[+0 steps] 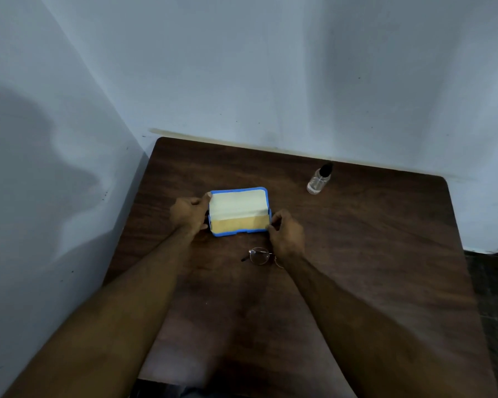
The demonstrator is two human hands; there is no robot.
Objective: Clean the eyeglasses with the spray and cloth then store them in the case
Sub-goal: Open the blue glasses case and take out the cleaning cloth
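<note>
Head view: thin round wire-rimmed eyeglasses (259, 256) lie on dark wood table (357, 254) just beside right hand (285, 231), prob. light & fragile, so lift by bridge, not lenses; it & left hand (189, 215) grip open blue-rimmed case (237, 211) by its ends.

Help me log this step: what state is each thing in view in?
case: open, lid tipped back, resting on the table, held at both ends.
eyeglasses: outside the case, lying on the table, partly hidden by the right wrist.
spray bottle: upright, black cap on, untouched.
left hand: grips the case's left end.
right hand: pinches the case's right end.
</note>
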